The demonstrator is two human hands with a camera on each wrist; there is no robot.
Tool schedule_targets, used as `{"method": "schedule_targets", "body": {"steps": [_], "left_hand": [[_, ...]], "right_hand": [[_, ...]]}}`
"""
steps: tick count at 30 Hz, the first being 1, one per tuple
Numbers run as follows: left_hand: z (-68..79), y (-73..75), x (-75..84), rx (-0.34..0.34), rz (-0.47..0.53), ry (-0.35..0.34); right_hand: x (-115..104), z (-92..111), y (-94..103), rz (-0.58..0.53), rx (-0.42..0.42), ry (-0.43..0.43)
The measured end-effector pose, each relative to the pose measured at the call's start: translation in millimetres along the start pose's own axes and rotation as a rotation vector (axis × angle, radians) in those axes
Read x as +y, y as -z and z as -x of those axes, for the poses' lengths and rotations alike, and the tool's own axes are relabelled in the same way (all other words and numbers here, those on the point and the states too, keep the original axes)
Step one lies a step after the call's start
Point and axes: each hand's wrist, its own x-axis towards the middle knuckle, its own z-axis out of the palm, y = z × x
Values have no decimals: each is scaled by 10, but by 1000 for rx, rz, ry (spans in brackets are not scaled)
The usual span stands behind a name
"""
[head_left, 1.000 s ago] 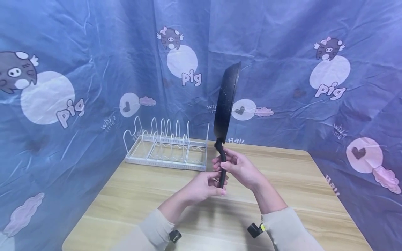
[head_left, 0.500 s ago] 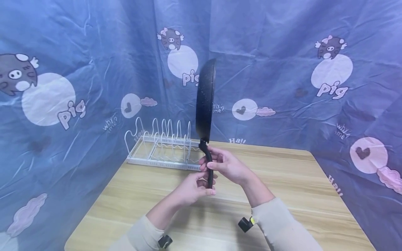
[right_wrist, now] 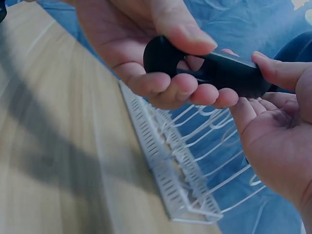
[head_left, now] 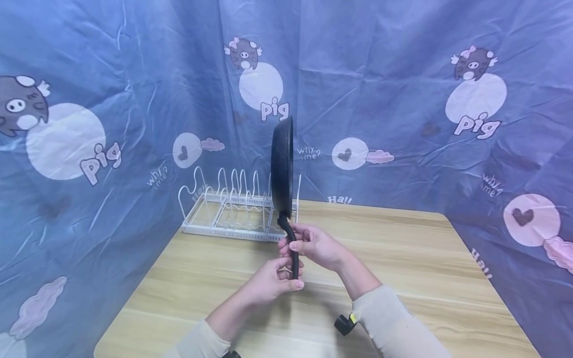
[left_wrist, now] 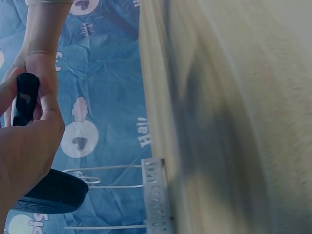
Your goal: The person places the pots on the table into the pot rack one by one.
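Note:
A black frying pan (head_left: 282, 164) is held upright and edge-on in the head view, its handle pointing down. My left hand (head_left: 270, 283) grips the lower end of the handle. Just above it, my right hand (head_left: 318, 247) pinches the handle nearer the pan body. In the right wrist view the handle (right_wrist: 239, 75) shows a long hole, and fingers of both hands curl round it. Behind the pan stands a white wire pan rack (head_left: 224, 232) with several upright loops. The pan covers part of the rack's right end and appears apart from the table.
The rack stands at the back left of a light wooden table (head_left: 389, 278). Blue fabric (head_left: 380, 99) printed with pigs hangs around the back and both sides. In the left wrist view, the rack's perforated rail (left_wrist: 156, 195) lies along the table edge.
Both hands have moved left together with the pan, bringing it in front of the rack's right end. Over the last half second the pan has also come lower. The rack has stayed put.

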Motion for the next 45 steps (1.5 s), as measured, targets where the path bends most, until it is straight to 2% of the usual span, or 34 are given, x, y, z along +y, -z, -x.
{"method": "schedule_targets", "body": {"steps": [8,19,30,40,45], "left_hand": [[-23,-66,-149,-11,64,46],[-45,-120,-231,2,163,91],[-67,-114,-292,29,265,129],[-81,-97,-359,38,260,150],[-104,-87,-424,87,166,178]], "right_hand": [[224,21,86,-80,11,-74],[406,24,188,-117,-2,-93],[537,-36,242,-188,8,-116],[663,-82,287,-205,11,-125],[735,-93,256,-247,50,-153]]}}
